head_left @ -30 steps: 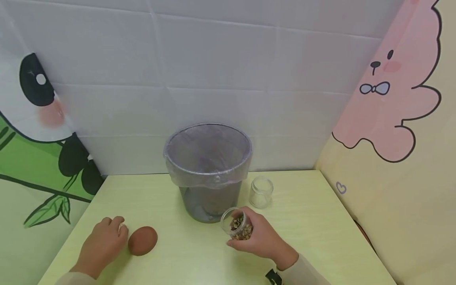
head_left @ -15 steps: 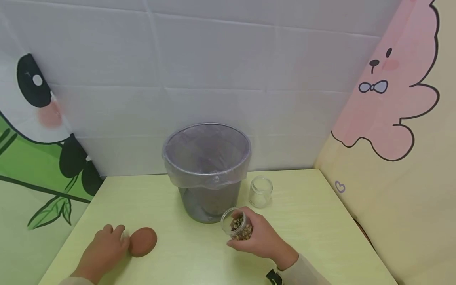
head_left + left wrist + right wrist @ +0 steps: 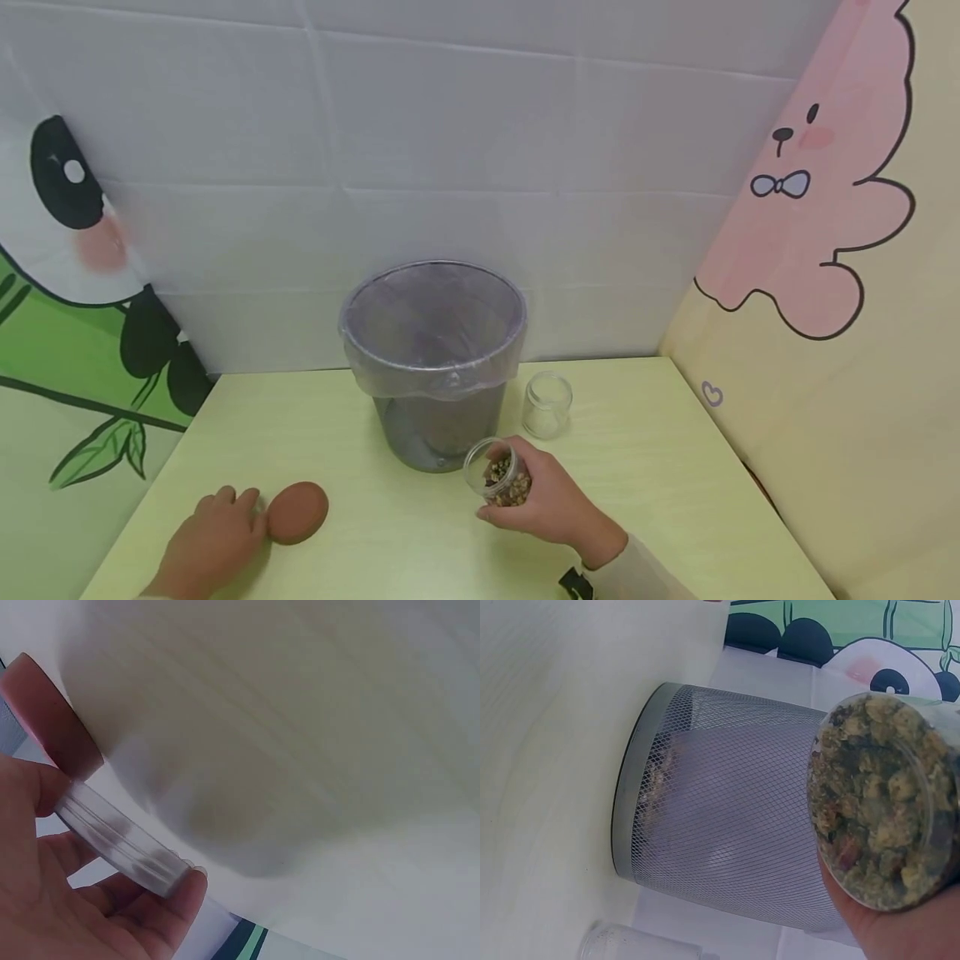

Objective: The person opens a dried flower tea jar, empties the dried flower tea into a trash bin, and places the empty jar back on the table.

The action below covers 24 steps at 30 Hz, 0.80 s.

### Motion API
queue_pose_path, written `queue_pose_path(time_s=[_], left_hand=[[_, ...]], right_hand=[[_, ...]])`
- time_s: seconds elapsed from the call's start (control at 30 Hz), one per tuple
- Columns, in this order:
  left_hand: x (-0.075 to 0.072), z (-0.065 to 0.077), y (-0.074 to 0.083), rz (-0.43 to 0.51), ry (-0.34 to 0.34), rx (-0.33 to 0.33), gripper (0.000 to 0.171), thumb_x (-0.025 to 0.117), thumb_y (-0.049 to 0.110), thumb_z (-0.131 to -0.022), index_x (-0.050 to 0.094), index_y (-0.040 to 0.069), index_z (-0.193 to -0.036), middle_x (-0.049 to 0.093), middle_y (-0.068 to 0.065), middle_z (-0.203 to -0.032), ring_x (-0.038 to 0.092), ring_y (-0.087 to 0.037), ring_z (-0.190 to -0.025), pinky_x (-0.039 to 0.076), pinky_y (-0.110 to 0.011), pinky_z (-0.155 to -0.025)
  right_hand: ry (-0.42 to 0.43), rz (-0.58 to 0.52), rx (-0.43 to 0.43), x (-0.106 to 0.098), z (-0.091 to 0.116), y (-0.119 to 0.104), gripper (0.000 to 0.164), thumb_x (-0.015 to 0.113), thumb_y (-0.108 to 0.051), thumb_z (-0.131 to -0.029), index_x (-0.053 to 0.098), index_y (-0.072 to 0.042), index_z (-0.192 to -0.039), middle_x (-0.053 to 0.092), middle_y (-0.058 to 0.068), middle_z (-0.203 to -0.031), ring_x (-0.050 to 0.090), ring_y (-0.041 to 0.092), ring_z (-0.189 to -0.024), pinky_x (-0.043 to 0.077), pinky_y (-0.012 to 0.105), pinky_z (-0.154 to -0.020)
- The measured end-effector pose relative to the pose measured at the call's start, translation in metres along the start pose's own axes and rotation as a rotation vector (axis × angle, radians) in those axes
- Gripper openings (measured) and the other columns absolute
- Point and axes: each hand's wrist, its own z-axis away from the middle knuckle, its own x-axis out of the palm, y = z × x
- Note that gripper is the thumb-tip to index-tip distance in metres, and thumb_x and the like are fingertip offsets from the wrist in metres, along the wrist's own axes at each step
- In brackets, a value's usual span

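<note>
In the left wrist view, my left hand pinches a clear, ridged jar lid between thumb and fingertips, close above the table; the head view hides that lid. Right beside the thumb lies a reddish-brown round disc, perhaps another lid; whether they touch I cannot tell. My right hand grips a glass jar tilted with its lidless mouth up and to the left. Dried flower buds fill its lower part. Behind that hand stands a second, empty-looking clear jar.
A grey mesh wastebasket with a pale purple plastic liner stands at the back centre of the light wood table. White sheeting closes off the back. Side walls bear cartoon pictures. A black clip-like object sits at the right sleeve.
My left hand has come slightly nearer the front edge and lower, beside the brown disc. The right hand and its jar have stayed in place. The head view has shifted a little.
</note>
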Motion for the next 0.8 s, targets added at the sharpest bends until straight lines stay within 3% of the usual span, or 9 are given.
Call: queue_pose_path(time_s=[0.33,0.63,0.8], left_hand=[[0.009,0.005,-0.002,0.012,-0.126,-0.087,0.029,0.066,0.024,-0.095,0.061,-0.003,-0.104,0.049,-0.011,-0.086,0.049,-0.029,-0.077,0.050,-0.051,-0.066],[0.015,0.014,0.004,-0.021,-0.042,-0.086,0.032,0.070,0.023,-0.093,0.060,-0.005,-0.104,0.048,-0.012,-0.084,0.048,-0.029,-0.075,0.049,-0.050,-0.063],[0.013,0.015,0.006,-0.012,-0.045,-0.090,0.034,0.071,0.023,-0.093,0.060,-0.006,-0.107,0.049,-0.012,-0.085,0.048,-0.030,-0.076,0.049,-0.050,-0.063]], right_hand=[[0.002,0.004,0.004,0.000,-0.001,0.000,0.053,0.088,-0.029,-0.083,0.059,-0.021,-0.127,0.065,0.000,-0.112,0.064,0.017,-0.099,0.057,0.032,-0.079],[-0.002,0.011,0.014,0.000,-0.002,0.000,0.055,0.087,-0.036,-0.084,0.058,-0.022,-0.128,0.065,-0.002,-0.113,0.064,0.017,-0.100,0.057,0.032,-0.080],[-0.003,0.011,0.017,0.000,-0.003,0.002,0.055,0.087,-0.035,-0.083,0.058,-0.022,-0.128,0.065,-0.002,-0.113,0.064,0.017,-0.099,0.057,0.032,-0.079]])
